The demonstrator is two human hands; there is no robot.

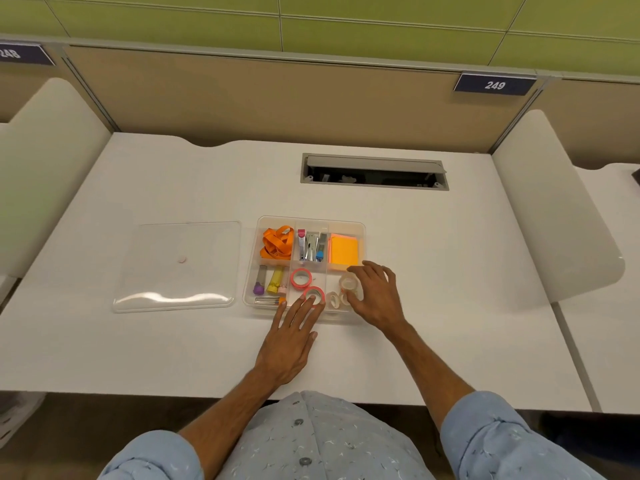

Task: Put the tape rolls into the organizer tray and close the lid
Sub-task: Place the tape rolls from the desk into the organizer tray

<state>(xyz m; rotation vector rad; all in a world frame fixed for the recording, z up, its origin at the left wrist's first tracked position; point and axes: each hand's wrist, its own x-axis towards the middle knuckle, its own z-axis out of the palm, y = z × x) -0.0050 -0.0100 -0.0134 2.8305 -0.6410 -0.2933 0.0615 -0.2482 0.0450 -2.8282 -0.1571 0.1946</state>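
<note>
So the clear tape roll (349, 283) is being pinched in the right hand (375, 295) grip and lowered into the organizer tray (360, 227), front-right compartment. The left hand (289, 339) grip is spread flat, fingertips being rested on a pink tape roll (314, 294) in the middle compartment, another pink roll (301, 278) just behind it. Looks like the loading step is being wrapped up. Next the lid (176, 266), lying on the desk (450, 271) to the left, probably needs fetching.
</note>
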